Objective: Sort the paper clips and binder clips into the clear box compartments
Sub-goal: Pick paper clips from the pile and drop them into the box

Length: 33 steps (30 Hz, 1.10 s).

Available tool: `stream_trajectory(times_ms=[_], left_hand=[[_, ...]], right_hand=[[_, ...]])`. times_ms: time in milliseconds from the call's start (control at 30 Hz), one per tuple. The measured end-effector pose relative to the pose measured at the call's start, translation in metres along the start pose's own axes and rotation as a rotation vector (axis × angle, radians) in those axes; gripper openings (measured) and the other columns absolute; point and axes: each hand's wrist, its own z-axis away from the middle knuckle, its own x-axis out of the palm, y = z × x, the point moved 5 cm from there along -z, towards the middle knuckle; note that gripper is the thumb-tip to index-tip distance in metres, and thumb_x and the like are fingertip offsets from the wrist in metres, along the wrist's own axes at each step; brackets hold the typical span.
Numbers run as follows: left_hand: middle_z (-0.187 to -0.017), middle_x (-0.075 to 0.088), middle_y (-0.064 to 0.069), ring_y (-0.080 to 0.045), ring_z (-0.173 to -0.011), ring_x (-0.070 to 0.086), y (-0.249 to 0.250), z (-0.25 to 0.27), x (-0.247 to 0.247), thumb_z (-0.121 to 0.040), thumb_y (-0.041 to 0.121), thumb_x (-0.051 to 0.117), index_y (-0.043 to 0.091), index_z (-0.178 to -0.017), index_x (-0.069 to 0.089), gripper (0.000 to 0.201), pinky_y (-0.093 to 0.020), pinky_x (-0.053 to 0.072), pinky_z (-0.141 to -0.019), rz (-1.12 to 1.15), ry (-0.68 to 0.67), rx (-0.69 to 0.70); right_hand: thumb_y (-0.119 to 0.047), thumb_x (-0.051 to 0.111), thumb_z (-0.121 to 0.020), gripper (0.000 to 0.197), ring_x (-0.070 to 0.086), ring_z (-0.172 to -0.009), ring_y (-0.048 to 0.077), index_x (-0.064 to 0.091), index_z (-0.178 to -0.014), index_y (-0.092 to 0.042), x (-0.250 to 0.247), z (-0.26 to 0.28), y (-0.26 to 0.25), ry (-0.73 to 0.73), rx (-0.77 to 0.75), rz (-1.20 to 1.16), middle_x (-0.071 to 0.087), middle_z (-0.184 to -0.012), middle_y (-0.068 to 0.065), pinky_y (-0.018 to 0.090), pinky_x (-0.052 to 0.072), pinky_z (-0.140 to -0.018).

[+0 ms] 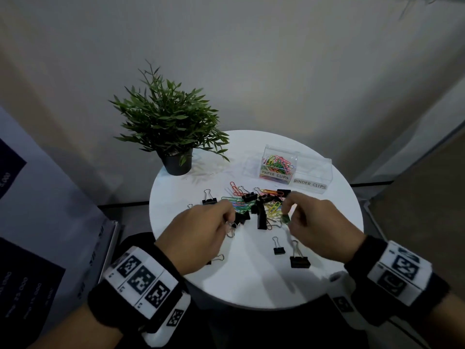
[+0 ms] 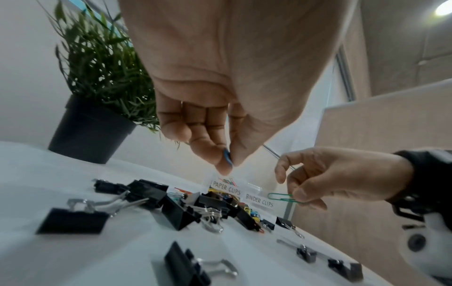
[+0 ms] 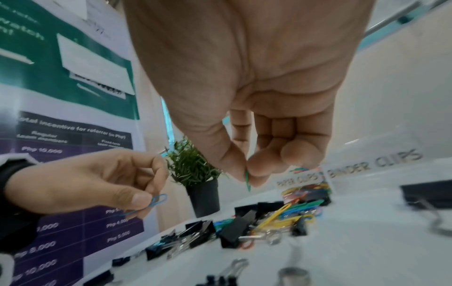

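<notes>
My left hand (image 1: 201, 230) hovers over the near left of the clip pile and pinches a blue paper clip (image 2: 227, 157) between thumb and forefinger; the same blue paper clip (image 3: 156, 201) shows in the right wrist view. My right hand (image 1: 312, 222) hovers at the pile's right and pinches a green paper clip (image 1: 286, 219), also the green paper clip (image 2: 281, 197) in the left wrist view. A mixed pile (image 1: 259, 205) of coloured paper clips and black binder clips lies mid-table. The clear box (image 1: 286, 170) stands behind it; its "PAPER CLIPS" compartment (image 1: 276, 165) holds several coloured clips, and the "BINDER CLIPS" compartment (image 1: 314, 172) looks bare.
Loose binder clips (image 1: 299, 260) lie near the front of the round white table (image 1: 251, 285), and another binder clip (image 1: 208, 199) lies left of the pile. A potted plant (image 1: 173, 127) stands at the back left. A printed poster (image 1: 20, 248) stands left of the table.
</notes>
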Motion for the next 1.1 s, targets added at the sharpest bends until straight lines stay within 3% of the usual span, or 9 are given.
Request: stream_trajectory(times_ms=[100, 233, 433, 533, 600, 767, 867, 1000, 1100], left_hand=[[-0.074, 0.055, 0.018, -0.006, -0.069, 0.049, -0.005, -0.001, -0.003, -0.092, 0.015, 0.051, 0.034, -0.102, 0.058, 0.022, -0.026, 0.042, -0.065, 0.044, 0.057, -0.025], [-0.094, 0.061, 0.014, -0.008, -0.088, 0.055, 0.000, -0.004, 0.012, -0.093, 0.012, 0.047, 0.029, -0.102, 0.070, 0.030, -0.021, 0.041, -0.076, -0.016, 0.010, -0.030], [-0.098, 0.066, 0.013, -0.011, -0.088, 0.060, -0.009, -0.015, -0.002, -0.093, 0.015, 0.051, 0.028, -0.100, 0.071, 0.025, -0.027, 0.047, -0.078, -0.033, 0.117, -0.134], [-0.099, 0.065, 0.011, -0.013, -0.090, 0.059, -0.011, -0.021, -0.007, -0.093, 0.016, 0.051, 0.027, -0.103, 0.070, 0.024, -0.028, 0.046, -0.077, -0.058, 0.111, -0.142], [-0.100, 0.064, 0.011, -0.012, -0.092, 0.058, -0.010, -0.024, -0.007, -0.093, 0.015, 0.050, 0.026, -0.105, 0.069, 0.025, -0.026, 0.045, -0.078, -0.063, 0.105, -0.135], [-0.097, 0.064, 0.009, -0.013, -0.091, 0.058, -0.015, -0.029, -0.004, -0.093, 0.010, 0.048, 0.027, -0.102, 0.069, 0.028, -0.023, 0.043, -0.075, -0.040, 0.100, -0.158], [-0.099, 0.066, 0.007, -0.017, -0.093, 0.060, -0.030, -0.035, -0.005, -0.091, 0.009, 0.048, 0.027, -0.097, 0.070, 0.029, -0.032, 0.049, -0.081, -0.049, 0.085, -0.219], [-0.104, 0.067, 0.004, -0.020, -0.100, 0.061, -0.039, -0.057, -0.010, -0.086, 0.008, 0.049, 0.025, -0.095, 0.072, 0.030, -0.037, 0.051, -0.088, -0.116, 0.056, -0.251], [-0.107, 0.066, 0.004, -0.020, -0.103, 0.060, -0.034, -0.081, -0.006, -0.087, 0.012, 0.054, 0.024, -0.097, 0.072, 0.025, -0.037, 0.051, -0.090, -0.214, -0.059, -0.179]], right_hand=[[-0.002, 0.050, -0.083, 0.033, 0.048, -0.051, 0.004, 0.068, -0.089, -0.028, -0.010, 0.005, 0.010, -0.004, 0.014, 0.046, 0.046, -0.046, -0.010, 0.013, 0.037, -0.053], [-0.002, 0.047, -0.085, 0.034, 0.049, -0.064, -0.014, 0.075, -0.090, -0.021, 0.000, 0.011, 0.017, -0.111, 0.039, 0.125, 0.049, -0.065, -0.023, 0.002, 0.036, -0.064], [-0.010, 0.051, -0.082, 0.025, 0.053, -0.066, 0.000, 0.075, -0.085, -0.017, 0.008, 0.005, 0.013, -0.098, 0.030, 0.126, 0.071, -0.083, -0.007, 0.006, 0.038, -0.061], [-0.013, 0.052, -0.081, 0.020, 0.060, -0.074, 0.012, 0.072, -0.080, -0.017, 0.013, -0.005, 0.008, -0.092, 0.030, 0.141, 0.071, -0.078, -0.004, 0.025, 0.049, -0.067], [-0.009, 0.049, -0.081, 0.022, 0.060, -0.073, 0.017, 0.070, -0.079, -0.016, 0.018, -0.012, 0.005, -0.090, 0.026, 0.130, 0.069, -0.075, -0.002, 0.029, 0.050, -0.066], [-0.005, 0.043, -0.082, 0.039, 0.057, -0.070, 0.024, 0.066, -0.104, -0.027, 0.029, -0.014, 0.007, -0.162, 0.067, 0.114, 0.061, -0.080, 0.004, 0.026, 0.044, -0.058], [-0.006, 0.043, -0.084, 0.045, 0.064, -0.084, 0.028, 0.064, -0.115, -0.030, 0.030, -0.015, 0.014, -0.157, 0.076, 0.125, 0.067, -0.096, 0.010, 0.029, 0.051, -0.069], [-0.008, 0.043, -0.087, 0.039, 0.064, -0.096, 0.026, 0.068, -0.109, -0.027, 0.028, -0.023, 0.016, -0.118, 0.056, 0.174, 0.069, -0.107, 0.008, 0.034, 0.053, -0.080], [-0.010, 0.044, -0.086, 0.030, 0.064, -0.090, 0.027, 0.071, -0.098, -0.019, 0.020, -0.030, 0.010, -0.071, 0.037, 0.196, 0.072, -0.096, 0.007, 0.037, 0.052, -0.077]])
